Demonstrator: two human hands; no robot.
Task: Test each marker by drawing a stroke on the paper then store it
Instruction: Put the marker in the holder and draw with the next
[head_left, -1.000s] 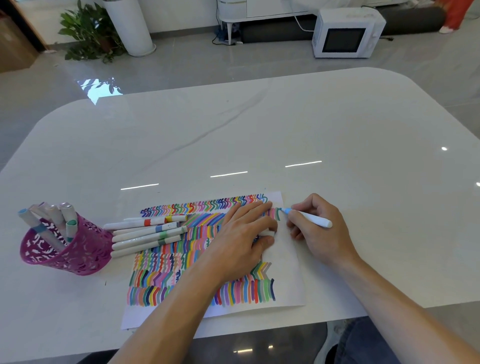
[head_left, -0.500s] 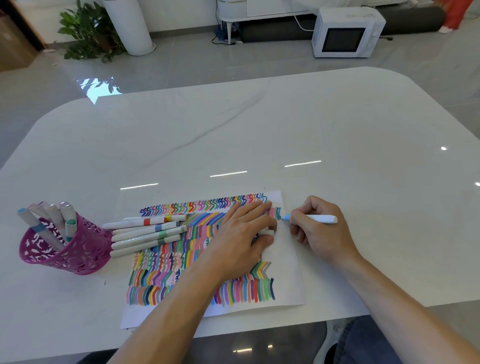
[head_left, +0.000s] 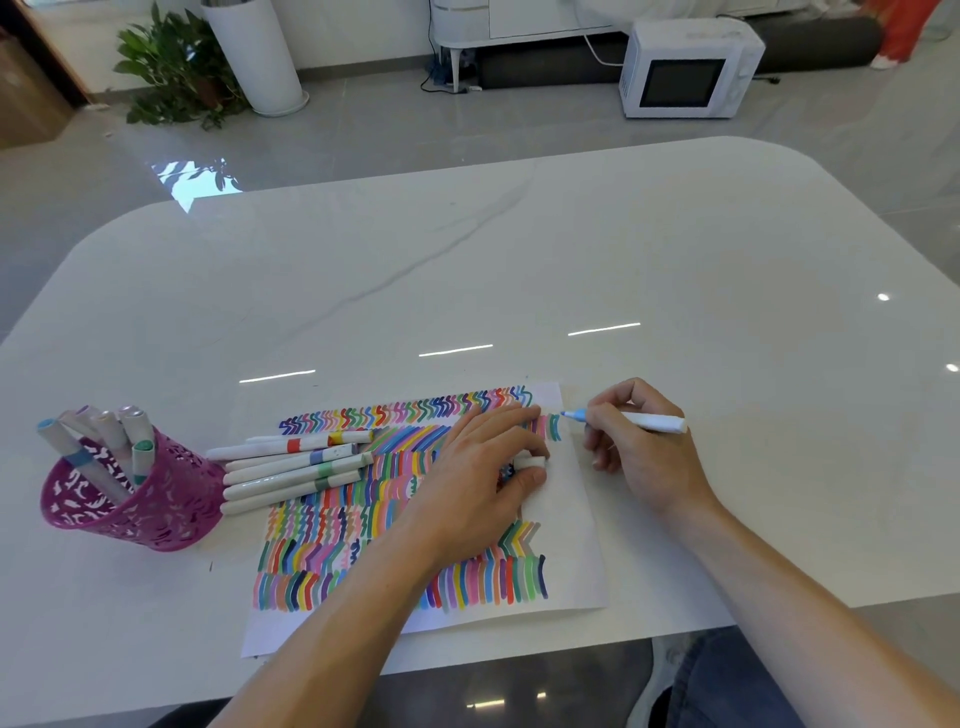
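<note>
marker (head_left: 655, 422): white barrel, blue tip | pinched in right grip (head_left: 644, 452), tip at right edge of paper (head_left: 576, 519) | left grip (head_left: 478, 467): resting on paper, pinching white cap (head_left: 531, 461)

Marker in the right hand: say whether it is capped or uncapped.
Uncapped: the marker shows a bare blue tip, and the left hand pinches a white cap.

No readable text, labels, brands or numbers appear anywhere.
</note>
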